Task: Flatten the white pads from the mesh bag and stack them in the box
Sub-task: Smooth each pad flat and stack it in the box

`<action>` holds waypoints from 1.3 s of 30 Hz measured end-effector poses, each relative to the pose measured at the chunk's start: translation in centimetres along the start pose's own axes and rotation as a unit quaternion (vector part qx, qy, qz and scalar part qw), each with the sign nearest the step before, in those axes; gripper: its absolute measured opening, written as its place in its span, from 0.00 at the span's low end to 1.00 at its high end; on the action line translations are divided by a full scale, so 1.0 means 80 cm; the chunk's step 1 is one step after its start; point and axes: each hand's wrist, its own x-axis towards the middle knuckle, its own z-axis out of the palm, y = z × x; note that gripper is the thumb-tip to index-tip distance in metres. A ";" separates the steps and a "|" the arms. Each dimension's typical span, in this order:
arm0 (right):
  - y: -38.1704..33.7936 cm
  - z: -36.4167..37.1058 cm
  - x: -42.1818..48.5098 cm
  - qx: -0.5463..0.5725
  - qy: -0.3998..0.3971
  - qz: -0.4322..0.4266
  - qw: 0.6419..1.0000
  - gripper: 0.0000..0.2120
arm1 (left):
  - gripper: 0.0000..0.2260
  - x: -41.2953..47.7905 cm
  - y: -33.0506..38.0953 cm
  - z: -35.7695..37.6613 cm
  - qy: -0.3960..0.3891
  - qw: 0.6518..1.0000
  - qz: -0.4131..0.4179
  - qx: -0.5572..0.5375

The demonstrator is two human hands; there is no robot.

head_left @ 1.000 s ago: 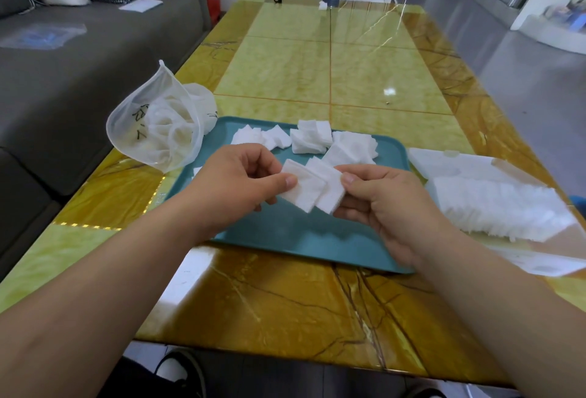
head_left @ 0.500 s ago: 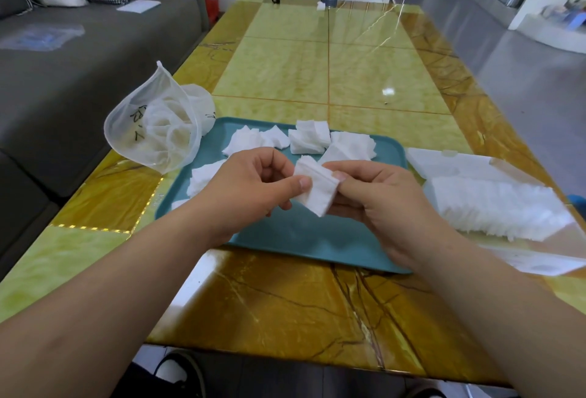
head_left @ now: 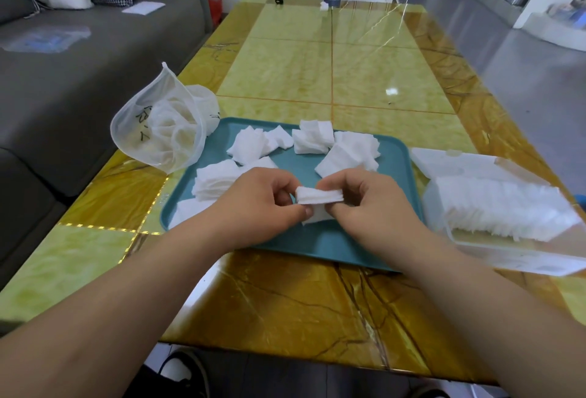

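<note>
Yellow marble counter (head_left: 317, 74) bore a teal tray (head_left: 320, 239). Above the tray, left hand (head_left: 257, 204) and right hand (head_left: 367, 201) pinched a small pad stack (head_left: 318, 198). Box (head_left: 504, 207) right of tray; mesh bag (head_left: 161, 134) left.

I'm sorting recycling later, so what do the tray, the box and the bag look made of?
The tray is probably plastic: teal, smooth, with a soft sheen and a moulded rim. The box is clear rigid plastic; the stacked pads show through its wall. The mesh bag is fine white netting, likely synthetic: translucent, crumpling softly.
</note>
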 end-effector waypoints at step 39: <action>-0.001 -0.011 0.004 0.094 0.078 0.123 0.985 0.06 | 0.06 0.002 -0.002 -0.015 -0.008 0.997 -0.071 0.028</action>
